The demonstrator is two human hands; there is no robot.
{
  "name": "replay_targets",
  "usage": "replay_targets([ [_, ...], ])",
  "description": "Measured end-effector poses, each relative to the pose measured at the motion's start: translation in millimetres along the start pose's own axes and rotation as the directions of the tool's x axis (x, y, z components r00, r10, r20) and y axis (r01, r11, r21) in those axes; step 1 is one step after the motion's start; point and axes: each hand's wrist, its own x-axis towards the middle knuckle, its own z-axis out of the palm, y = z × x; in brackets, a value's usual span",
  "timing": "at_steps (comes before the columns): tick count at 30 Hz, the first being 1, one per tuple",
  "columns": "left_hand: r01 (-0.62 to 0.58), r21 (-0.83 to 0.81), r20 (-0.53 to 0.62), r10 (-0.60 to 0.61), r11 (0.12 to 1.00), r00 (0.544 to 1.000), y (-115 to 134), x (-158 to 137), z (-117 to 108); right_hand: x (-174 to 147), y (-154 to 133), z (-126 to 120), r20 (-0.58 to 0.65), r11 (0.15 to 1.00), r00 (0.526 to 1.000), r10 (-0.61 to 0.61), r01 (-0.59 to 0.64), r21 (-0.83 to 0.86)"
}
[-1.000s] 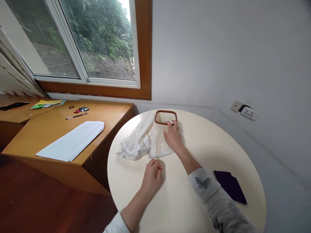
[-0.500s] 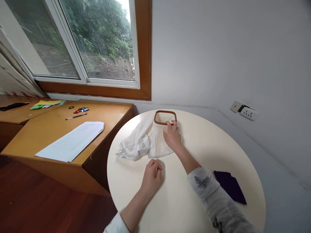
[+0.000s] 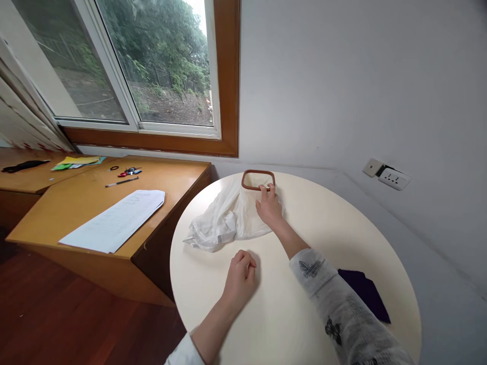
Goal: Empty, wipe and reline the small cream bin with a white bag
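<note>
At the far side of the round table, a small bin with a brown rounded-square rim (image 3: 249, 186) stands with white plastic around its body. My right hand (image 3: 269, 209) is at the rim's near right corner, fingertips curled over the edge and thumb on the outer side. To the left of the bin, the crumpled white plastic bag (image 3: 215, 228) spreads over the tabletop. My left hand (image 3: 240, 279) rests as a loose fist on the table in front of the bag, with nothing visible in it.
The round cream table (image 3: 304, 304) carries a folded dark purple cloth (image 3: 366, 294) at right. On the wooden desk (image 3: 41, 215) at left lie papers (image 3: 114, 220), a pen (image 3: 122, 182) and keys (image 3: 130, 172). Wall sockets (image 3: 394, 178) are at right.
My right hand and the bin have shifted slightly away and to the left. My left hand stays as a fist in nearly the same place. The view has moved a little.
</note>
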Motion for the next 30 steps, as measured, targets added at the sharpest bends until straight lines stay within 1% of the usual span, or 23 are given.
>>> replay_targets([
  [5,0.015,-0.013,-0.003,-0.015,1.000,1.000,1,0,-1,13,-3,6,0.022,1.000,1.000,0.003,-0.003,-0.010],
  [15,0.023,0.016,-0.003,-0.023,1.000,1.000,2,2,-1,31,-4,16,0.059,1.000,0.998,0.008,-0.008,0.000],
  [19,0.016,0.010,-0.019,-0.016,1.000,1.000,0,4,0,37,-3,13,0.093,1.000,0.996,-0.003,0.002,0.019],
  [22,0.005,0.015,-0.026,-0.005,1.000,1.000,-3,5,1,36,-1,2,0.126,1.000,0.992,-0.008,0.004,0.029],
  [24,-0.007,0.039,-0.035,0.008,0.999,0.999,-4,5,1,28,4,-10,0.138,0.999,0.990,-0.005,0.000,0.040],
  [26,-0.013,0.071,-0.045,0.016,0.997,0.999,-4,5,1,13,15,-24,0.133,0.998,0.991,-0.016,0.009,0.055],
  [28,-0.015,0.093,-0.050,0.019,0.996,0.999,-4,4,0,-12,34,-39,0.122,0.998,0.992,-0.037,0.030,0.058],
  [30,-0.016,0.096,-0.049,0.021,0.995,0.999,-3,4,0,-44,62,-53,0.131,0.999,0.991,-0.035,0.031,0.031],
])
